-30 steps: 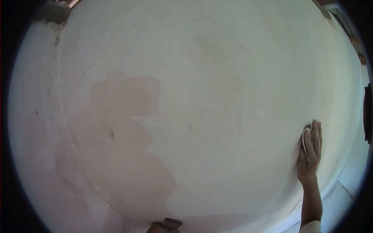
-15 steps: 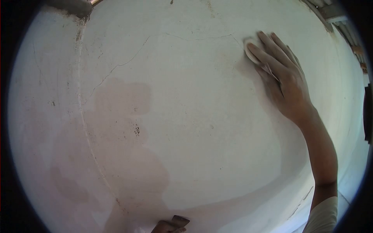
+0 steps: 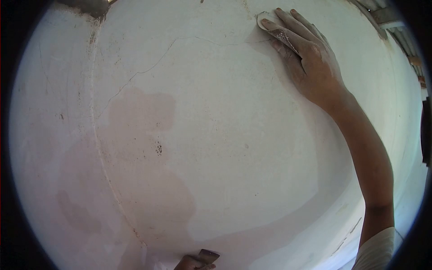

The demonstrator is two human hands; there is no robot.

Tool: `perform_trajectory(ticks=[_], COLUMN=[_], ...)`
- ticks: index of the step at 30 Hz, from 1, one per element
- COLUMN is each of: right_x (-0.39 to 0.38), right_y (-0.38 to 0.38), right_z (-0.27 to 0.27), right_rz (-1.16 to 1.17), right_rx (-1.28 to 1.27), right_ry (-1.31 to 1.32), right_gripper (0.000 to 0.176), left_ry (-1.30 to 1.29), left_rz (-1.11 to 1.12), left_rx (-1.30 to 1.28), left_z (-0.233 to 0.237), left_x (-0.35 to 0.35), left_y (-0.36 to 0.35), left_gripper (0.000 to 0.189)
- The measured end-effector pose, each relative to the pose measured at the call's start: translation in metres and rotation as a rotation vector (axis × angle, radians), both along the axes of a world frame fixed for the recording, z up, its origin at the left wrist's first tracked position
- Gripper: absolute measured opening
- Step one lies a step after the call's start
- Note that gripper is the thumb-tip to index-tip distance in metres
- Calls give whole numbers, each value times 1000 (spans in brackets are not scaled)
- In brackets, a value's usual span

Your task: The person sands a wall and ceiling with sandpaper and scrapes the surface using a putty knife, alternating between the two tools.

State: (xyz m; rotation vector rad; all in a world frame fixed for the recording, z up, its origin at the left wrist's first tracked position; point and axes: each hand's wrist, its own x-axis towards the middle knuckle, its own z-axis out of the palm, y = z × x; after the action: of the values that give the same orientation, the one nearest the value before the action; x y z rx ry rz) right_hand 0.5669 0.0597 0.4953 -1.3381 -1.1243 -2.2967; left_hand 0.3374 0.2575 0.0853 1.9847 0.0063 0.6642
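Observation:
My right hand [image 3: 310, 58] is raised high at the upper right, pressing a folded, pale sheet [image 3: 288, 38] against the white wall [image 3: 225, 103]. Its fingers lie over the sheet, dusted with whitish powder. The sheet's rounded edge shows past the fingertips, beside a thin crack in the wall. At the bottom edge my left hand [image 3: 191, 262] is wrapped round a small flat scraper [image 3: 209, 256], whose blade points up and right. Only part of that hand is in view.
A vertical corner seam [image 3: 102, 157] runs down the left part of the wall. Dark spots [image 3: 158, 148] mark the plaster near it. Roof beams and corrugated sheeting [image 3: 400, 40] show at the upper right. Shadows fall across the wall.
My right hand has slid up and to the left along the wall with the sheet under its fingers. My left hand and the scraper have stayed in place.

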Motion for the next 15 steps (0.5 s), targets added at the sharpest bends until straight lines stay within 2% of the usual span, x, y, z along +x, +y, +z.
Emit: perform_trajectory(ticks=[8,10,15], right_x=[2,1,-1], right_y=[1,0,0], right_z=[-1,-1,-2], right_rz=[-20,-10,6], right_rx=[33,27,27], right_ry=[1,3,14], right_gripper=[33,34,33], left_ry=[-38,-3,-9], left_rz=[15,15,-32], left_rx=[-65,-118,-126], left_z=[-14,-1,-3], left_x=[2,0,-1], left_y=[2,-5,-2], left_gripper=[38,40,38])
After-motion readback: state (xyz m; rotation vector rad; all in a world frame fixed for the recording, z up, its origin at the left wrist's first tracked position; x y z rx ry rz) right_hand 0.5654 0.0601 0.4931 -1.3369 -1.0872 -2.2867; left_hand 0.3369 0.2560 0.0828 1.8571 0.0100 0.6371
